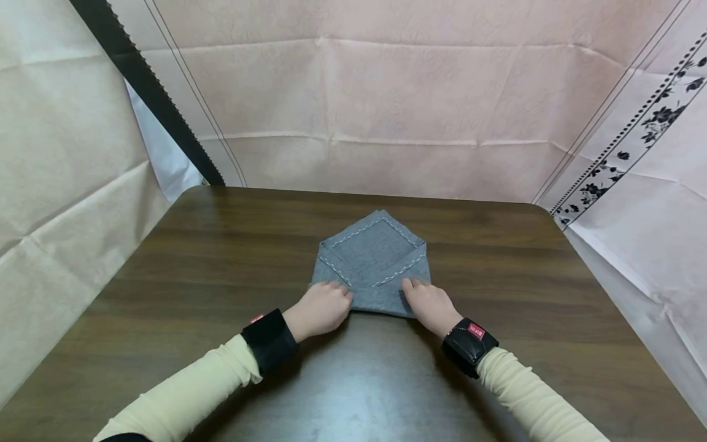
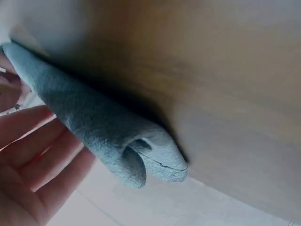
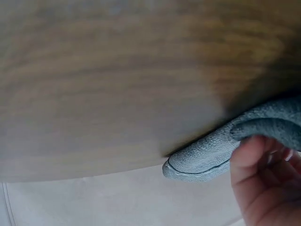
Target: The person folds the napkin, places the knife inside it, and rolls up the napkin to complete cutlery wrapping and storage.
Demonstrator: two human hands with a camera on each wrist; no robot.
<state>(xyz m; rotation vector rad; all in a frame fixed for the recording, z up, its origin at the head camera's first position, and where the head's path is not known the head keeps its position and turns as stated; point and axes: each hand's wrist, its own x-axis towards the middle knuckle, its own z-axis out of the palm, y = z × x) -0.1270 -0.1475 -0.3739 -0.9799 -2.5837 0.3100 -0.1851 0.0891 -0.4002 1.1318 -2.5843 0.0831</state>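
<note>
A grey-blue cloth [image 1: 381, 252], folded into a flat five-sided shape with pale wavy stitching, lies on the wooden table with one point facing away from me. My left hand [image 1: 323, 307] grips its near left corner. In the left wrist view, long fingers [image 2: 56, 155] run up behind the cloth's thick rolled edge [image 2: 89, 113], their tips hidden. At the near right corner, my right hand [image 1: 433, 307] pinches the cloth. Its curled fingers [image 3: 249, 160] press on a folded-over flap [image 3: 273, 129] in the right wrist view. The cloth's layers show loose and rounded at the side.
The brown wooden table [image 1: 221, 288] has rounded far corners. Pale creased fabric [image 1: 386, 110] hangs behind it, with a black band [image 1: 154, 92] at the left and a floral strip [image 1: 629, 141] at the right. Both wrists wear black bands [image 1: 270, 341].
</note>
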